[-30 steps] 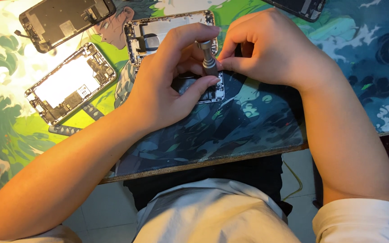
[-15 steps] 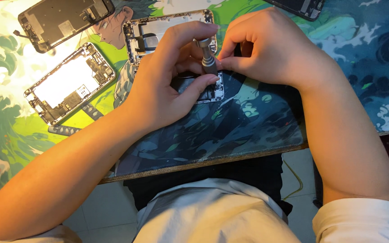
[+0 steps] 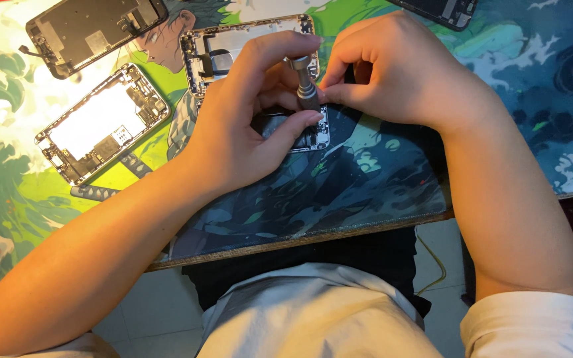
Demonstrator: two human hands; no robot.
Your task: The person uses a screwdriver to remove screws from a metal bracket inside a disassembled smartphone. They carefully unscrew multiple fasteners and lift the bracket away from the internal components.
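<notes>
An opened phone frame (image 3: 233,46) lies on the printed desk mat (image 3: 366,179), its lower half hidden under my hands. My left hand (image 3: 247,126) rests on the frame, thumb pressed along its lower edge and index finger curled over the top of a small metal screwdriver (image 3: 305,83). My right hand (image 3: 392,73) pinches the screwdriver's shaft from the right. The tool stands nearly upright over the frame, and its tip is hidden by my fingers.
A second bare phone frame (image 3: 101,122) lies at the left of the mat. A dark screen assembly (image 3: 94,30) sits at the top left, and another dark phone part (image 3: 442,10) at the top edge. The desk's front edge (image 3: 313,238) runs just above my lap.
The screwdriver has tilted slightly and my fingers have shifted on it. Both hands stay in the same place over the phone frame.
</notes>
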